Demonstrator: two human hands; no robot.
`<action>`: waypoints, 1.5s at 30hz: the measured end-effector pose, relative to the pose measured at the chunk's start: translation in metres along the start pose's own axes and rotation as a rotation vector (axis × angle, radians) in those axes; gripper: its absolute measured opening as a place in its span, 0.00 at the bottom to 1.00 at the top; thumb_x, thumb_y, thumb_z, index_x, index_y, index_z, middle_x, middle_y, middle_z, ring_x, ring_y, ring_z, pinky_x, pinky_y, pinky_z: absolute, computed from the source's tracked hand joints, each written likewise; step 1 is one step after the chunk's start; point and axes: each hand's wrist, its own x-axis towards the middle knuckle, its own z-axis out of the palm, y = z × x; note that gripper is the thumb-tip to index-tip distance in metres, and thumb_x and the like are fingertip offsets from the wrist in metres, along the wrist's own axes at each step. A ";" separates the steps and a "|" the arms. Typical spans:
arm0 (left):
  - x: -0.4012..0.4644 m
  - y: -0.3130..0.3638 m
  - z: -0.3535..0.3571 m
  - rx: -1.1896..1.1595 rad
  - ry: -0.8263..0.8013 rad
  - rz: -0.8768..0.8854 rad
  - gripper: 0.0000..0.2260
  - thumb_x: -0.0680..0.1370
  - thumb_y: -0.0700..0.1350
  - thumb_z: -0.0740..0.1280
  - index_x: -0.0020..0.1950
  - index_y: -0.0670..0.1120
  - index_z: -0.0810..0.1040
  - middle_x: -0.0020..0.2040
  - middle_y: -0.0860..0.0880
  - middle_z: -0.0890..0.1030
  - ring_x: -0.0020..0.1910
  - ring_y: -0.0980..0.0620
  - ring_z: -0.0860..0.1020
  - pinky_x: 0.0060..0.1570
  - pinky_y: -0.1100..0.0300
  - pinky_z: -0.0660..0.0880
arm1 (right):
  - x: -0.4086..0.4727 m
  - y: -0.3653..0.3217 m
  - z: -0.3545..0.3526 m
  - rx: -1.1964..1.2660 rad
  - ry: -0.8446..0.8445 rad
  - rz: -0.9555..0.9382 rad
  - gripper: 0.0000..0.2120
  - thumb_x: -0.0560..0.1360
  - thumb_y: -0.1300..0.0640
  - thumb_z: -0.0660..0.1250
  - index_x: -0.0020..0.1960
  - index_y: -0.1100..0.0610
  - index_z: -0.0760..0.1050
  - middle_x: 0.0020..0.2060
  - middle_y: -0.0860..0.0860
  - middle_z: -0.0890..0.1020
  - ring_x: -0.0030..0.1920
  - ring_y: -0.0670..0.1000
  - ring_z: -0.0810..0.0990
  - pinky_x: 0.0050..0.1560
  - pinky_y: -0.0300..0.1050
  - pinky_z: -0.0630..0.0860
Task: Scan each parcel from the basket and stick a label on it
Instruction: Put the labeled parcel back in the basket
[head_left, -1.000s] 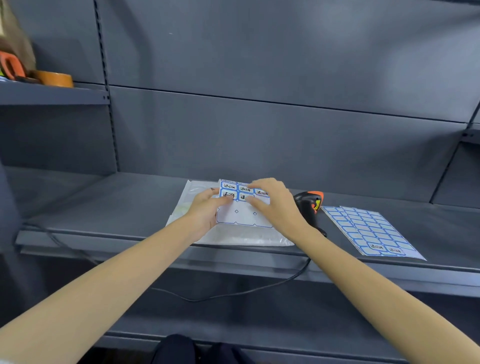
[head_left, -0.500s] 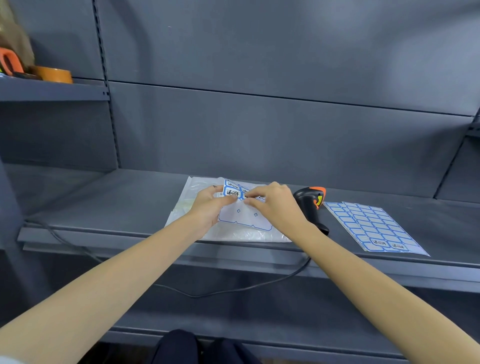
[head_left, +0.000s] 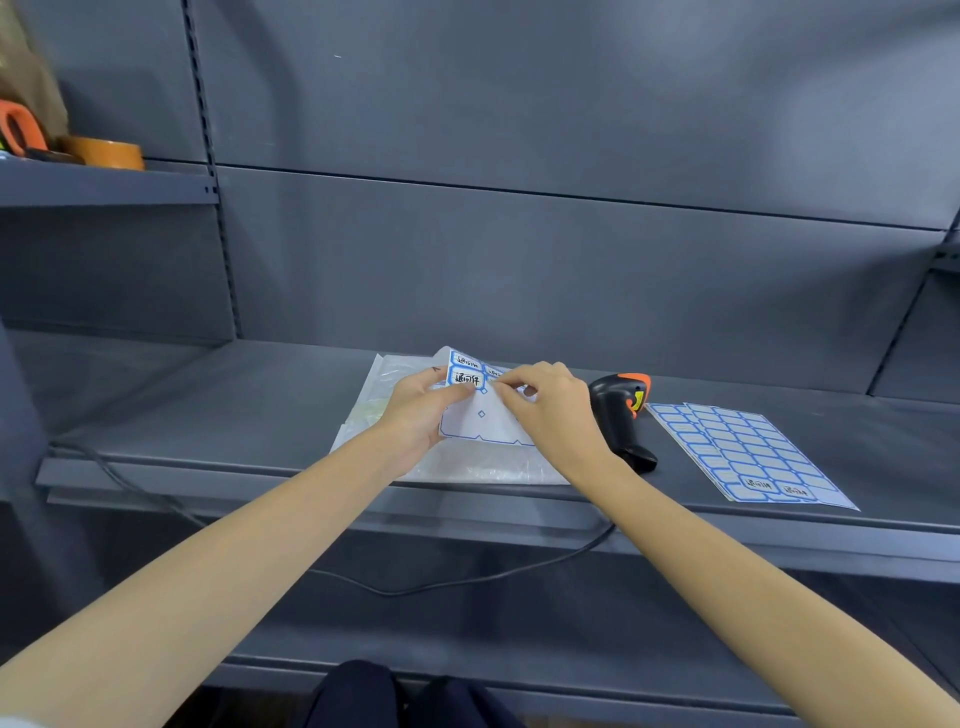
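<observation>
Over a clear-bagged parcel (head_left: 457, 465) at the shelf's (head_left: 218, 415) front edge, left hand (head_left: 421, 415) and right hand (head_left: 550, 410) pinch a blue-bordered label sheet (head_left: 480, 415) with handwritten characters, beside a barcode scanner (head_left: 621, 415).

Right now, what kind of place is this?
Probably a parcel packing or stockroom spot: grey metal shelves, a barcode scanner, sheets of blue stickers, and a plastic-bagged parcel.

Both hands, left (head_left: 421, 415) and right (head_left: 550, 410), pinch a label sheet (head_left: 480, 415) (mostly peeled) over the parcel (head_left: 467, 465).
</observation>
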 end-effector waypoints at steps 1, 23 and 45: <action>0.000 0.000 0.000 -0.005 0.011 -0.001 0.12 0.77 0.36 0.67 0.61 0.42 0.78 0.52 0.43 0.82 0.44 0.47 0.81 0.42 0.56 0.78 | -0.001 -0.001 0.000 0.015 0.007 0.008 0.07 0.76 0.55 0.66 0.48 0.52 0.83 0.44 0.49 0.81 0.49 0.50 0.72 0.44 0.31 0.65; 0.007 -0.002 -0.009 -0.055 0.170 -0.030 0.13 0.78 0.37 0.66 0.63 0.45 0.77 0.56 0.46 0.82 0.47 0.47 0.80 0.41 0.57 0.77 | 0.005 0.006 -0.004 0.665 0.048 0.388 0.04 0.73 0.57 0.67 0.43 0.56 0.81 0.42 0.48 0.85 0.47 0.47 0.81 0.48 0.39 0.73; 0.000 0.017 -0.098 -0.210 0.358 0.107 0.13 0.77 0.31 0.63 0.55 0.46 0.75 0.58 0.44 0.80 0.52 0.44 0.78 0.49 0.51 0.77 | 0.028 0.032 0.023 -0.274 -0.200 0.076 0.07 0.77 0.60 0.58 0.48 0.60 0.74 0.45 0.53 0.79 0.38 0.54 0.76 0.38 0.45 0.73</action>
